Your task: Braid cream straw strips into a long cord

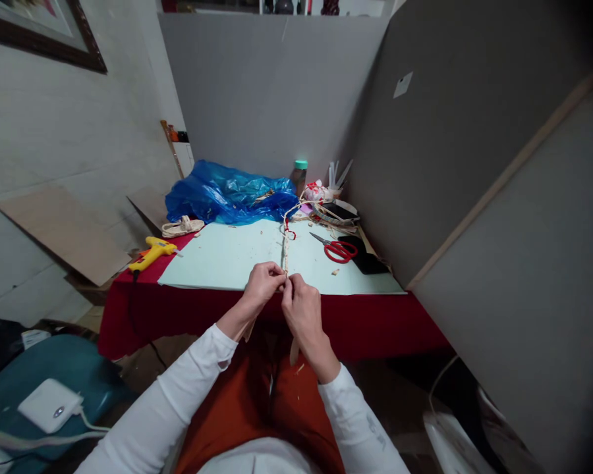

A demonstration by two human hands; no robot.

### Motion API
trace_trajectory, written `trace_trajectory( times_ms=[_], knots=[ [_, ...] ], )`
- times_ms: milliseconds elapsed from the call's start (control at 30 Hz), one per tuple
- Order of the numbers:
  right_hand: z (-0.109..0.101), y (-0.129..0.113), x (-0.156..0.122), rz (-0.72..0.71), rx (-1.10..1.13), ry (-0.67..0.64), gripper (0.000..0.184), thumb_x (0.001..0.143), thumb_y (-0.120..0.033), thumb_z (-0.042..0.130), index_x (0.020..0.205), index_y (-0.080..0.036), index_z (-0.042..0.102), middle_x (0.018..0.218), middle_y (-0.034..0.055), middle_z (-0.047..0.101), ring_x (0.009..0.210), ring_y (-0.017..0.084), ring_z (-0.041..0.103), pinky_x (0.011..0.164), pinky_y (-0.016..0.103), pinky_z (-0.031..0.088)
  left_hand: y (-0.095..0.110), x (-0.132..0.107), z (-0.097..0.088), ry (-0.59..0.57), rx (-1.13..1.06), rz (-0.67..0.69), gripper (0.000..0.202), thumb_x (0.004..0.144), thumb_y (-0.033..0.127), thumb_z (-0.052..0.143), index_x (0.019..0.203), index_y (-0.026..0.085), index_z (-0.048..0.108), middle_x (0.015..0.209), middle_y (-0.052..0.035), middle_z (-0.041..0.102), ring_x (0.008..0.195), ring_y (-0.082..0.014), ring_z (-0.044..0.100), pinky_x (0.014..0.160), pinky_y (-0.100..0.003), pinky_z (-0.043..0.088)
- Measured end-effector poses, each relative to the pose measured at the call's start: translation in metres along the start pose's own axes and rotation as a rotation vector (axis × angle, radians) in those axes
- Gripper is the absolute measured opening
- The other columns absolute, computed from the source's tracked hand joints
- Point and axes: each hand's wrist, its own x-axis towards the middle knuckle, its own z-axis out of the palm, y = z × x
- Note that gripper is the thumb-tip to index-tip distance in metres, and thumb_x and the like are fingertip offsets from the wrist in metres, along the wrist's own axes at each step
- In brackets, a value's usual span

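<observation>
My left hand and my right hand meet at the table's front edge, fingertips pinched together. Between them they hold the near end of a pale braided cord, which looks like plaited straw. From my fingers the cord runs away over the light green sheet toward the back of the table. A small red loop sits against it partway along. Pale strips hang below both hands. My fingers cover the exact spot where the cord is gripped.
Red-handled scissors lie right of the cord, by a black flat item. A yellow glue gun rests at the left edge, near a woven straw shoe. Behind are a blue plastic bag and a green-lidded bottle. A grey panel borders the right.
</observation>
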Motion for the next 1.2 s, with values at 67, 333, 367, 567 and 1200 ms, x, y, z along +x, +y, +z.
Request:
trace_trajectory(
  times_ms=[67, 333, 367, 567, 1200],
  knots=[
    [0.002, -0.003, -0.002, 0.004, -0.051, 0.020, 0.022, 0.096, -0.023, 0.039, 0.090, -0.017, 0.060, 0.072, 0.0071, 0.067, 0.056, 0.015, 0.056, 0.055, 0.026, 0.024, 0.003, -0.001, -0.002, -0.005, -0.104, -0.033, 0.009, 0.055, 0.010, 0.067, 0.058, 0.013, 0.058, 0.054, 0.0020, 0.058, 0.051, -0.0087, 0.053, 0.054, -0.021, 0.041],
    [0.006, -0.010, -0.002, -0.055, -0.191, 0.079, 0.030, 0.099, -0.023, 0.033, 0.092, -0.017, 0.061, 0.075, 0.0095, 0.068, 0.060, 0.016, 0.059, 0.055, 0.028, 0.021, 0.020, -0.008, -0.012, -0.062, -0.285, -0.178, 0.021, 0.053, 0.019, 0.079, 0.065, 0.009, 0.065, 0.055, 0.0011, 0.059, 0.049, -0.0062, 0.051, 0.048, -0.018, 0.036],
    [0.004, -0.011, -0.001, -0.067, -0.197, 0.067, 0.030, 0.099, -0.023, 0.033, 0.092, -0.017, 0.061, 0.075, 0.0094, 0.069, 0.060, 0.016, 0.059, 0.054, 0.028, 0.021, 0.021, -0.009, -0.013, -0.058, -0.289, -0.180, 0.022, 0.052, 0.019, 0.080, 0.065, 0.009, 0.065, 0.054, 0.0017, 0.058, 0.047, -0.0057, 0.050, 0.047, -0.017, 0.034],
    [-0.013, -0.012, 0.006, -0.077, -0.248, -0.053, 0.026, 0.097, -0.022, 0.038, 0.094, -0.018, 0.063, 0.075, 0.0102, 0.070, 0.059, 0.017, 0.062, 0.054, 0.028, 0.025, 0.023, -0.009, -0.013, -0.076, -0.314, -0.168, 0.028, 0.052, 0.022, 0.082, 0.071, 0.009, 0.065, 0.059, -0.0002, 0.060, 0.049, -0.0057, 0.051, 0.041, -0.016, 0.027],
    [-0.017, 0.013, 0.049, -0.209, 0.292, -0.331, 0.031, 0.092, -0.029, 0.037, 0.076, -0.017, 0.060, 0.065, 0.0014, 0.058, 0.062, 0.013, 0.049, 0.060, 0.024, 0.033, 0.020, -0.014, -0.018, -0.023, -0.178, -0.134, 0.021, 0.059, 0.017, 0.073, 0.074, 0.010, 0.062, 0.056, 0.0029, 0.059, 0.041, -0.0030, 0.045, 0.043, -0.016, 0.033]
  ],
)
